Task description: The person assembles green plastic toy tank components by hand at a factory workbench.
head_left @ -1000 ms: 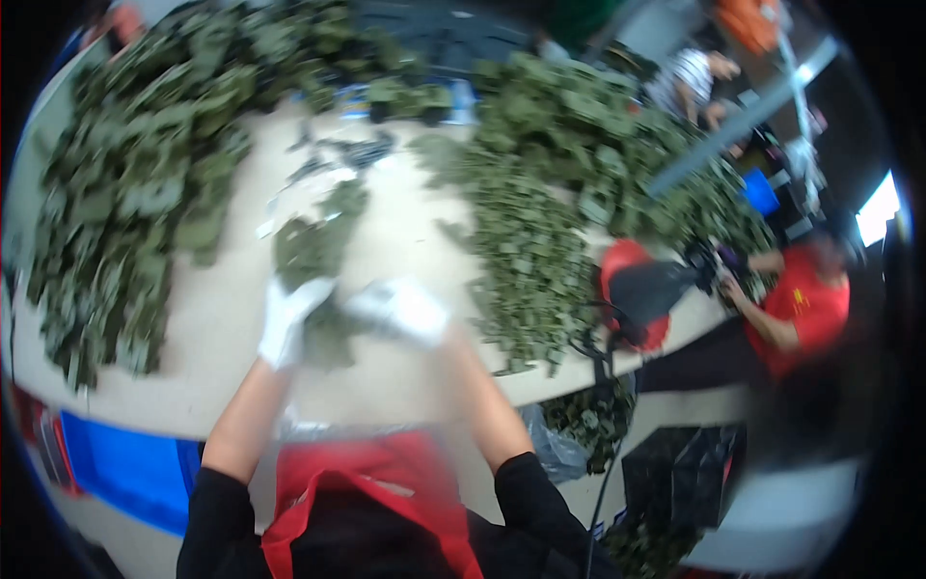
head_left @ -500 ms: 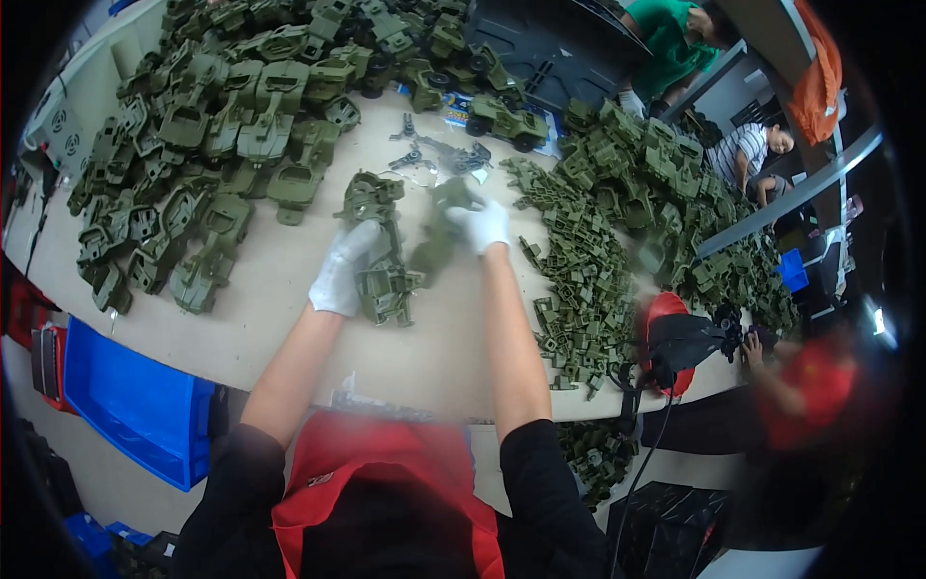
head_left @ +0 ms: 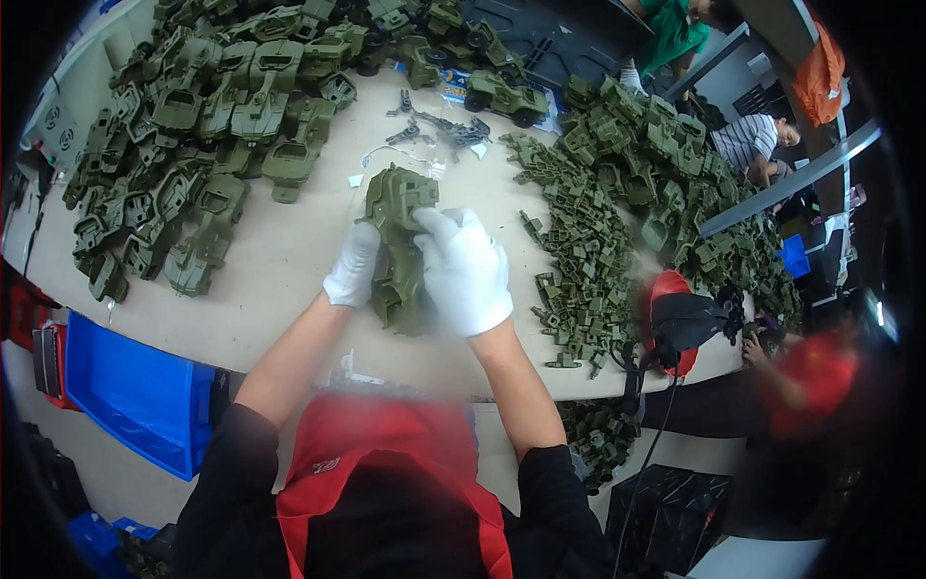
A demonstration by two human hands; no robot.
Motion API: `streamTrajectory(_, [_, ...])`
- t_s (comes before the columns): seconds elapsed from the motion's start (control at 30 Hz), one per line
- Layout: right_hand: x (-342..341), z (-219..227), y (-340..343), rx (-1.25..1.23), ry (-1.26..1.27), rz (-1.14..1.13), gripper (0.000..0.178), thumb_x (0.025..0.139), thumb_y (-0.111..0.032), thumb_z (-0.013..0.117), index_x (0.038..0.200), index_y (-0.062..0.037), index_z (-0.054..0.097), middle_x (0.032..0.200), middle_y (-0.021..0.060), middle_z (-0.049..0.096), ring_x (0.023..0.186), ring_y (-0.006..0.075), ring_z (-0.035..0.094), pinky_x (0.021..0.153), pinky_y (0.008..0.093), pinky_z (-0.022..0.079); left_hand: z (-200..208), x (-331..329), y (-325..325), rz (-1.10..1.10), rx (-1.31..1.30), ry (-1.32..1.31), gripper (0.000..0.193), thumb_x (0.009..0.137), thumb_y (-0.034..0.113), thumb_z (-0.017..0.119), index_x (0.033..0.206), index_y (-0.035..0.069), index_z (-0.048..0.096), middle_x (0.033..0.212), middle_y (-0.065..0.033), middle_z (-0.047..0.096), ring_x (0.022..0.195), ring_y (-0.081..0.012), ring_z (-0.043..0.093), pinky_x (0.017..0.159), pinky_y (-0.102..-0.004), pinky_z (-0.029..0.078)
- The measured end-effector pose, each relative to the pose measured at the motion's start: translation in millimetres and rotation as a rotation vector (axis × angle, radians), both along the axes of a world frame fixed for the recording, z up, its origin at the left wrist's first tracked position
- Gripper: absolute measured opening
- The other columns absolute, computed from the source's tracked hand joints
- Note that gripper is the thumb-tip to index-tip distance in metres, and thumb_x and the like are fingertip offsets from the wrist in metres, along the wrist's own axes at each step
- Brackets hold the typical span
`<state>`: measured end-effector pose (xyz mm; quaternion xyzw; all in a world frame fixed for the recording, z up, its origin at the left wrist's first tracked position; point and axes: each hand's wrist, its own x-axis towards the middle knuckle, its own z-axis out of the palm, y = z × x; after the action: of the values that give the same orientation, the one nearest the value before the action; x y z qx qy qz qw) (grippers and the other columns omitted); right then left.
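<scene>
While veh. (head_left: 394, 256) in hands (head_left: 354, 265) (head_left: 468, 275), prtd sheet (head_left: 456, 87)

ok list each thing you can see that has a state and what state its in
left hand: gloved, holding the green vehicle body
right hand: gloved, fingers bent against that body
green vehicle body: held, tilt unclear
wheeled green vehicle: standing, wheels on
grey parts: lying loose
left pile of green bodies: heaped
small green parts: loosely heaped
blue bin: open at the top
</scene>
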<state>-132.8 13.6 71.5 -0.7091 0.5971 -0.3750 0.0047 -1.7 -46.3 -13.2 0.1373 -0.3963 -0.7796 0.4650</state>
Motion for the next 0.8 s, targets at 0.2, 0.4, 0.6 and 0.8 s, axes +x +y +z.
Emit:
streamTrajectory(0.2, [0.1, -6.6, -7.3, 0.013, -0.172, -0.117, 0.02, 0.078, -0.008, 0.069, 0.098, -0.0097, 0.069, 0.088, 0.0135, 0.064, 0.077, 0.0318, 0.064, 0.069, 0.0378, 0.053, 1.2, -11.4, 10.9, 0.193, -0.079, -0.027, 0.083, 0.07, 0.051, 0.082, 0.132, 0.005, 0.051, 0.119, -0.0041, 0.06, 0.101, -0.0142, 0.059, 0.086, -0.0294, 0.049])
streamTrajectory(0.4, [-17.8, 4.7, -14.4, 0.495, -0.961, 0.189, 0.035, 0.082, -0.012, 0.071, 0.114, -0.0001, 0.067, 0.098, 0.0112, 0.07, 0.083, 0.021, 0.067, 0.077, 0.0321, 0.053, 6.9, -2.4, 5.0, 0.14, 0.079, 0.021, 0.052, 0.081, 0.027, 0.07, 0.124, 0.003, 0.054, 0.106, -0.0075, 0.064, 0.096, -0.0174, 0.062, 0.083, -0.0322, 0.054])
streamTrajectory(0.6, [-13.4, -29.6, 33.0, 0.625, -1.097, 0.178, 0.072, 0.085, -0.023, 0.073, 0.141, 0.0084, 0.038, 0.128, 0.0198, 0.055, 0.109, 0.0213, 0.059, 0.09, 0.0302, 0.049, -4.0, 12.7, -3.0, 0.137, 0.22, 0.045, 0.055, 0.082, 0.029, 0.068, 0.127, 0.003, 0.051, 0.105, -0.0099, 0.063, 0.094, -0.0197, 0.062, 0.082, -0.0341, 0.054])
streamTrajectory(0.8, [13.4, -48.9, 28.8, 0.407, -1.43, 0.156, 0.061, 0.091, -0.025, 0.067, 0.138, 0.0056, 0.043, 0.118, 0.0136, 0.058, 0.105, 0.0176, 0.057, 0.089, 0.031, 0.048, 37.9, -13.9, 18.4, 0.33, 0.101, 0.17, 0.055, 0.08, 0.013, 0.063, 0.132, 0.001, 0.051, 0.121, -0.0128, 0.061, 0.108, -0.026, 0.06, 0.096, -0.0371, 0.049])
